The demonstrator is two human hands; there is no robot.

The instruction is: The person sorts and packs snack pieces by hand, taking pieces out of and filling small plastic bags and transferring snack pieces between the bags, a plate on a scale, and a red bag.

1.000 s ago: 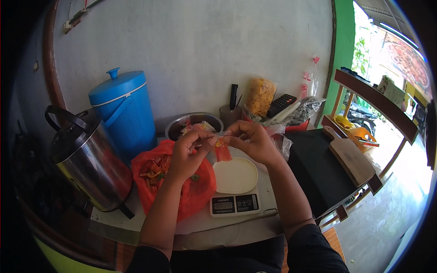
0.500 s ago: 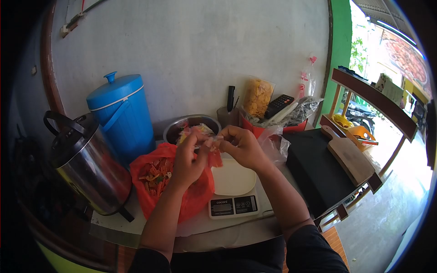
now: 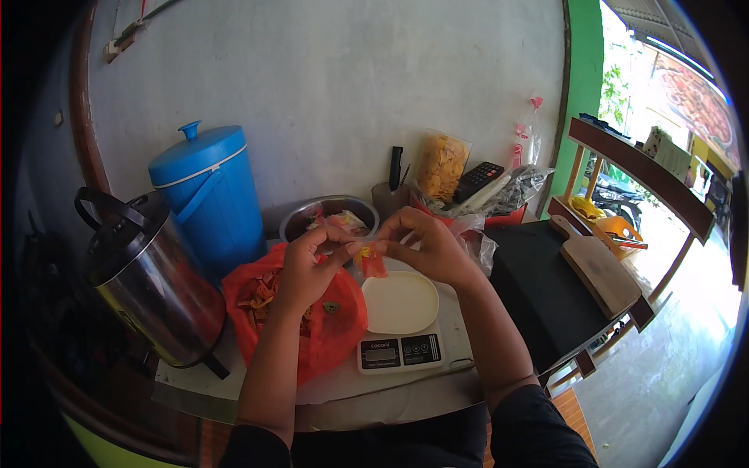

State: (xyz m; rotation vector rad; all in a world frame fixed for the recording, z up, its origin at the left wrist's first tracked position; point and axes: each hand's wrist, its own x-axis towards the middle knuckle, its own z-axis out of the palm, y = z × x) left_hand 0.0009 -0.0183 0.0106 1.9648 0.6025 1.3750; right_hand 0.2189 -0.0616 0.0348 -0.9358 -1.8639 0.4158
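Observation:
Between my two hands hangs a small clear plastic bag [image 3: 370,264] with orange and yellow pieces in it. My left hand [image 3: 316,261] pinches its top on one side, and my right hand [image 3: 421,246] pinches the other. Below the bag is a white kitchen scale [image 3: 400,304] with a bare platform; its display cannot be read. Under my left forearm an open red plastic bag [image 3: 335,343] holds many orange dry pieces [image 3: 257,296]. Just behind my hands stands a steel bowl [image 3: 300,217] with small filled packets inside, partly hidden.
At left stand a steel pot [image 3: 160,288] with a black lid and a blue drink cooler [image 3: 218,203]. A red container [image 3: 511,217] at the back carries a calculator [image 3: 478,181] and plastic bags. On the right a wooden cutting board [image 3: 601,273] rests on a black box [image 3: 538,292].
My hands have spread slightly apart, stretching the top of the small bag. The bag now hangs more openly to view, and more of the scale's platform shows.

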